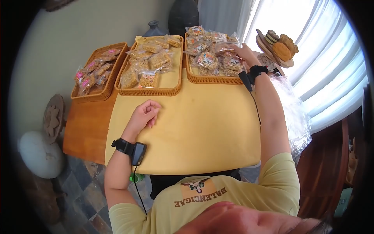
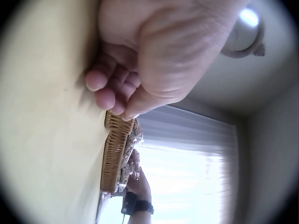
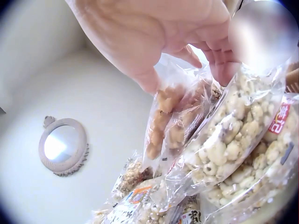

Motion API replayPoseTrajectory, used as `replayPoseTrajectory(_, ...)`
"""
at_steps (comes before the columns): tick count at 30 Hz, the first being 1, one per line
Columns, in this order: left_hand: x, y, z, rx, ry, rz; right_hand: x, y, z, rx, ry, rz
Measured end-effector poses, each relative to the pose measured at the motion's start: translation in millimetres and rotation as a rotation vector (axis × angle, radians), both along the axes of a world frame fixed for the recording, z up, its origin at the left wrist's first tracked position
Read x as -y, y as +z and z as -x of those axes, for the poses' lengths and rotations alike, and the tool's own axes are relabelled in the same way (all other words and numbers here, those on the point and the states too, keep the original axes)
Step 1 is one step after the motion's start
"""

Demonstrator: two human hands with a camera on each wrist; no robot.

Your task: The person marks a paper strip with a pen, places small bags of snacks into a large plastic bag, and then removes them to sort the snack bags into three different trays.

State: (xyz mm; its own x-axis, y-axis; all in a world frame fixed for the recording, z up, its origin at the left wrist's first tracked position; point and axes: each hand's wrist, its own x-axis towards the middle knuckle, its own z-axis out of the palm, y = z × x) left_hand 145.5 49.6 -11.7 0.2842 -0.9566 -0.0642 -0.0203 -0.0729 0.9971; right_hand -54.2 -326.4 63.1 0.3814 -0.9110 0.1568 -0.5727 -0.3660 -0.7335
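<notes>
At the right wicker basket (image 1: 218,79), my right hand (image 1: 246,54) pinches a clear snack packet (image 3: 158,126) by its upper end, thumb on one side and fingers on the other. Brownish-orange pieces show through its film. Right beside it in the right wrist view leans a packet of pale puffed-grain snack (image 3: 224,140). Several round packets (image 1: 207,60) with printed labels are heaped in the same basket. My left hand (image 1: 143,116) rests on the yellow tabletop (image 1: 194,128), its fingers loosely curled around nothing.
The middle basket (image 1: 148,92) holds packets of golden snack blocks (image 1: 149,79). At the left, another basket (image 1: 91,97) contains packets with pink labels (image 1: 89,80). Dark vases stand behind the baskets. A wooden ornament (image 1: 278,48) and clear plastic sheeting (image 1: 290,113) lie to the right.
</notes>
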Motion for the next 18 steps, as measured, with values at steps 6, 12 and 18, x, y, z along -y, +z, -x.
replayPoseTrajectory(6, 0, 1, 2, 0.019, -0.007, -0.018, -17, 2, 17, 0.041, 0.135, -0.002)
replayPoseTrajectory(12, 1, -1, 0, 0.01, -0.019, 0.019, -10, 1, 10, 0.154, 0.083, -0.118)
replayPoseTrajectory(18, 1, -5, -2, 0.018, -0.011, -0.001, 12, 2, -10, 0.002, 0.108, -0.222)
